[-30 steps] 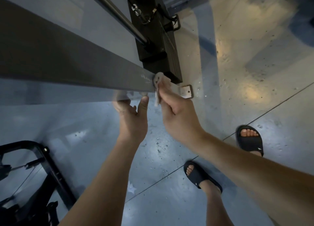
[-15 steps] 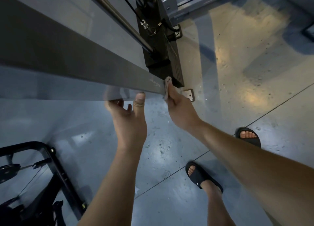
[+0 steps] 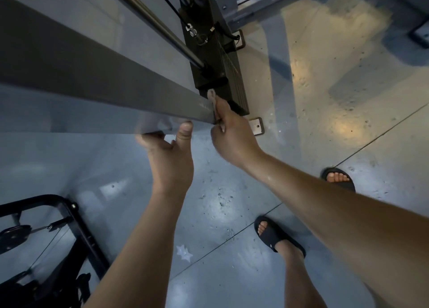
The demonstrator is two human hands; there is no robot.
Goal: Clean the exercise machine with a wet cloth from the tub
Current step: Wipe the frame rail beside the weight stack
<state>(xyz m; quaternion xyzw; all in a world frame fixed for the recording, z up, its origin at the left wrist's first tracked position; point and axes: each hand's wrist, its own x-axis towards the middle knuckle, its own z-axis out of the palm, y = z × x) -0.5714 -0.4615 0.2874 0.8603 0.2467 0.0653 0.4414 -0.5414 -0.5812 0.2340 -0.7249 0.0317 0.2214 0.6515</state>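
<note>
A grey steel post of the exercise machine runs from the left down to the floor near the black weight stack. My right hand grips a small pale wet cloth and presses it against the post's lower end. My left hand holds the post from below, thumb on its near edge and fingers curled behind it. The tub is out of sight.
A chrome guide rod and black cables run to the weight stack. A bolted foot plate sits on the wet blue-grey floor. A black machine frame with a pulley stands lower left. My sandalled feet are below.
My right hand has slid the cloth further down the post toward its base. My left hand has followed a little way down the post's underside.
</note>
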